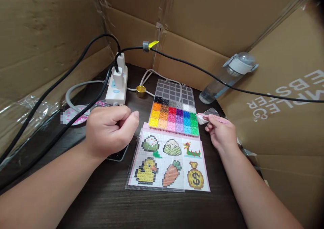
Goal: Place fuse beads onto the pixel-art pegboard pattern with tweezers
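Observation:
My left hand (111, 129) is closed in a fist above the table, left of the pattern sheet, and nothing sticks out of it. Between the thumb and fingers of my right hand (222, 133) are pink tweezers (219, 118), their tip pointing left at the green compartments of the bead box (172, 130). This box lies open, its compartments full of beads sorted by colour. In front of it, a clear pegboard (157, 189) covers part of the pattern sheet (205, 175), with its duck, carrot, dragon and money bag pictures. Some green beads (157, 154) sit on the pegboard.
A white power strip (116, 92) and black cables (182, 62) stand left and cross overhead. A gold cup (141, 91) is behind the fist. A water bottle (222, 79) leans against the cardboard wall (278, 63). At left lies a plate with pink pieces (76, 116).

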A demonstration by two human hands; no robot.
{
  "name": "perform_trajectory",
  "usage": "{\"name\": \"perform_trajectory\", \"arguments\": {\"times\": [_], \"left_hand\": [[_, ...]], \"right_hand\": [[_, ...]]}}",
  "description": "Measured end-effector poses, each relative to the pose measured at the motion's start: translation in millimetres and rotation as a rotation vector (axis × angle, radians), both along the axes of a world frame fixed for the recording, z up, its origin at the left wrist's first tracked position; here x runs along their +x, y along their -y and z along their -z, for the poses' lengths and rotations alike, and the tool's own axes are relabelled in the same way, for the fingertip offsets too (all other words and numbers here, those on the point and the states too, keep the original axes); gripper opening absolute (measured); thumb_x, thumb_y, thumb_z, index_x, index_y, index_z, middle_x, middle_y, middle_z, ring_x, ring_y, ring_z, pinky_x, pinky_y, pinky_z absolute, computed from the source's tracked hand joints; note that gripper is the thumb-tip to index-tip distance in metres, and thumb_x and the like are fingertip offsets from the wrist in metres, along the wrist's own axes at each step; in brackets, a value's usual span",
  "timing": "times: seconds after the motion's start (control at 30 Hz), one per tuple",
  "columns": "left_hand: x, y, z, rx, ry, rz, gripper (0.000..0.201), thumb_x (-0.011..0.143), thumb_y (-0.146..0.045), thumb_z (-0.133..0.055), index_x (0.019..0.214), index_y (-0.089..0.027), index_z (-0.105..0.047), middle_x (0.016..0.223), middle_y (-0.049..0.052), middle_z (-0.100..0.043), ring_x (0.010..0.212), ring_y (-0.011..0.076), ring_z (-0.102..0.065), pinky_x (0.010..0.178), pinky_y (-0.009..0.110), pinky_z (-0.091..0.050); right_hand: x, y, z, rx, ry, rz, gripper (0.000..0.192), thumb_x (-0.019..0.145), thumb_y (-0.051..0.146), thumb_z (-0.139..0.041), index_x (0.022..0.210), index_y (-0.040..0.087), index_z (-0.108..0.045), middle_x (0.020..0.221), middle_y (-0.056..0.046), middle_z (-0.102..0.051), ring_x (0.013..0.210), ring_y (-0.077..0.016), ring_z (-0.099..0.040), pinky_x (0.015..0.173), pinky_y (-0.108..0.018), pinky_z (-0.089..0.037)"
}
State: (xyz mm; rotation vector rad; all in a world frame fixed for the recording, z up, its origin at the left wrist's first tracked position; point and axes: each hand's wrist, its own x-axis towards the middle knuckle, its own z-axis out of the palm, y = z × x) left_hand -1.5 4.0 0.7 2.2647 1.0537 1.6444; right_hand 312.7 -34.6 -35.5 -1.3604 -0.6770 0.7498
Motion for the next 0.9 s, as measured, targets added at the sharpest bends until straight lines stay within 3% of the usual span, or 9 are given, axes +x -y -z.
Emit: {"name": "perform_trajectory", "arguments": {"times": [0.33,0.47,0.57,0.7,0.77,0.9], "left_hand": [[-1,0,0.9,-0.003,0.013,0.003,0.045,0.072,-0.012,-0.063,0.045,-0.015,-0.027,0.040,-0.005,-0.028,0.039,0.0035,-0.025,0.038,0.027,-0.020],[0,-1,2.4,0.034,0.055,0.035,0.045,0.070,-0.010,-0.064,0.045,-0.015,-0.028,0.040,-0.005,-0.029,0.038,0.0034,-0.026,0.037,0.026,-0.019],[1,-1,3.2,0.004,0.069,0.039,0.043,0.071,-0.010,-0.062,0.045,-0.016,-0.028,0.040,-0.005,-0.028,0.039,0.0043,-0.026,0.038,0.027,-0.018],[2,0,3.2,-0.009,0.069,0.052,0.044,0.073,-0.011,-0.061,0.045,-0.016,-0.028,0.040,-0.004,-0.028,0.039,0.0052,-0.026,0.040,0.028,-0.017],[3,1,3.0,-0.012,0.070,0.060,0.045,0.073,-0.011,-0.062,0.045,-0.017,-0.027,0.040,-0.004,-0.028,0.039,0.0055,-0.026,0.040,0.029,-0.017],[3,1,3.1,-0.028,0.067,0.060,0.045,0.072,-0.010,-0.062,0.045,-0.016,-0.026,0.041,-0.004,-0.028,0.040,0.0057,-0.026,0.040,0.029,-0.018]], "right_hand": [[-3,4,-3.9,0.038,-0.020,0.005,0.021,0.061,0.025,-0.082,0.070,0.010,-0.070,0.072,-0.008,-0.069,0.045,-0.0052,-0.045,0.039,-0.021,-0.039],[-26,25,-7.8,0.091,0.176,-0.201,0.015,0.072,0.026,-0.076,0.081,0.015,-0.072,0.071,-0.005,-0.069,0.046,-0.0075,-0.050,0.044,-0.024,-0.044],[-52,44,-12.5,0.009,0.376,-0.407,0.016,0.079,0.028,-0.071,0.093,0.021,-0.073,0.063,-0.001,-0.068,0.047,-0.0110,-0.056,0.046,-0.025,-0.049],[-80,54,-15.8,0.026,0.501,-0.707,0.009,0.079,0.023,-0.071,0.087,0.022,-0.075,0.087,-0.006,-0.074,0.079,-0.0198,-0.070,0.067,-0.032,-0.059],[-86,53,-14.2,0.042,0.477,-0.761,0.008,0.080,0.022,-0.070,0.085,0.021,-0.075,0.089,-0.007,-0.074,0.078,-0.0193,-0.070,0.065,-0.031,-0.060],[-85,50,-8.9,0.007,0.392,-0.746,0.007,0.081,0.023,-0.069,0.084,0.020,-0.075,0.085,-0.006,-0.074,0.053,-0.0114,-0.062,0.046,-0.025,-0.052]]}}
